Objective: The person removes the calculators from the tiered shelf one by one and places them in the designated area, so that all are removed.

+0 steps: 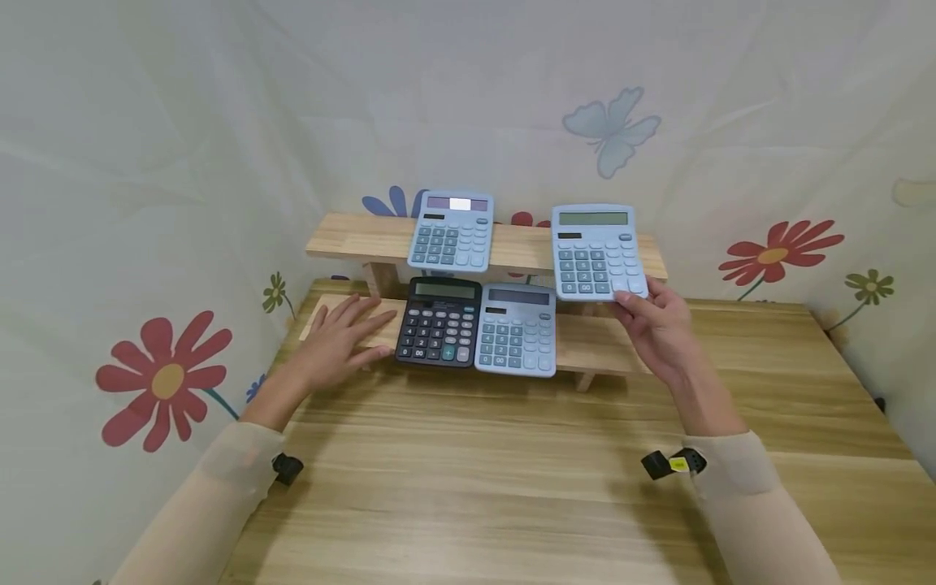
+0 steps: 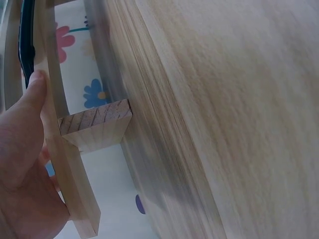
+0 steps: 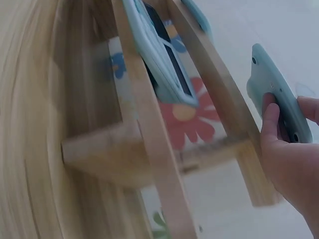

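My right hand (image 1: pixel 661 329) pinches a light blue calculator (image 1: pixel 595 252) by its lower right corner, thumb on the front and fingers behind. In the right wrist view this calculator (image 3: pixel 281 94) is apart from the upper shelf board. My left hand (image 1: pixel 336 341) rests with spread fingers on the left end of the lower shelf (image 1: pixel 314 321); its thumb reaches the edge of a black calculator (image 1: pixel 439 323). A second light blue calculator (image 1: pixel 516 330) leans right beside the black one. A third light blue calculator (image 1: pixel 452 231) stands on the upper shelf (image 1: pixel 351 236), towards the left.
The two-tier wooden rack stands at the back of a wood-grain table (image 1: pixel 468 471). A short support block (image 2: pixel 99 124) holds up the lower board. Behind hangs a pale cloth (image 1: pixel 329 97) printed with flowers and a butterfly.
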Demonstrator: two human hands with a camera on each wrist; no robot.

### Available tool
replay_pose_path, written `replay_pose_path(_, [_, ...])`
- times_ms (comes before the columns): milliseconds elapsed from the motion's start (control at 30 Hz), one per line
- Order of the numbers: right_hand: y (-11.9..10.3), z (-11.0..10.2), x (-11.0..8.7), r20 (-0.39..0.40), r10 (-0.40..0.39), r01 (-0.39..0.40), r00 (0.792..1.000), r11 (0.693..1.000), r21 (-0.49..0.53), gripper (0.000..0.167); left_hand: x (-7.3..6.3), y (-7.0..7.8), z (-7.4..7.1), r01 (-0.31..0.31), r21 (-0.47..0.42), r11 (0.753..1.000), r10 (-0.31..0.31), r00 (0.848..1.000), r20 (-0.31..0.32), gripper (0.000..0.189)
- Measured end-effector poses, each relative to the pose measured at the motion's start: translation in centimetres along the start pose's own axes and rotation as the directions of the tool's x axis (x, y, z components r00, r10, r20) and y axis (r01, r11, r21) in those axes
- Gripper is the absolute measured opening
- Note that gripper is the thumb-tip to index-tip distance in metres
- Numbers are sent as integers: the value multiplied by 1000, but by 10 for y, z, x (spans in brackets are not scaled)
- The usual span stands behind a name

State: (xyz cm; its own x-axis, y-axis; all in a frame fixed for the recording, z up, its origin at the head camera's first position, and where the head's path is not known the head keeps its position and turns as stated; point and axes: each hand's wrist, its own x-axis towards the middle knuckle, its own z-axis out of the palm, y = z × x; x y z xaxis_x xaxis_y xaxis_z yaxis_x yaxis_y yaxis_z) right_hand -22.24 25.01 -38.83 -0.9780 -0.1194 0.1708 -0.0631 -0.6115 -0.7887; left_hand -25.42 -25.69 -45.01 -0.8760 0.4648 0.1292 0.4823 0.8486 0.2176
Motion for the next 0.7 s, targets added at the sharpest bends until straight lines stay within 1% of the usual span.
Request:
replay_pose_path(33, [-5, -4, -2, -7, -3, 3, 1000, 1000, 18, 46, 0, 0, 0, 2, 0, 1000, -2, 1000, 1, 69])
replay_pose_path(133, [-22, -16, -9, -34, -25, 25, 999, 1000, 0, 46, 1, 0, 1, 5, -1, 1000, -5, 1000, 5, 70])
replay_pose_path(167, [-27, -21, -11, -37, -33, 33, 999, 999, 9, 46, 1, 0, 2, 6, -3, 1000, -6, 1000, 6, 70])
replay_pose_path(300, [-46, -42, -21, -52, -72, 71, 996, 997, -26, 49, 0, 0, 3, 10, -12, 1000, -10, 1000, 15, 71])
replay_pose_path(433, [-60, -63, -31, -80, -91, 87, 993, 995, -53, 51, -2, -1, 0, 22, -16, 1000, -22, 1000, 13, 71])
replay_pose_path(533, [-69, -77, -39, -108, -85, 80, 990, 996, -48, 52, -1, -1, -2, 22, -22, 1000, -22, 1000, 15, 71])
replay_pose_path(700, [-81, -101, -52, -159, -42, 39, 986, 999, -22, 50, 0, -1, -3, 15, -31, 999, -15, 1000, 27, 72])
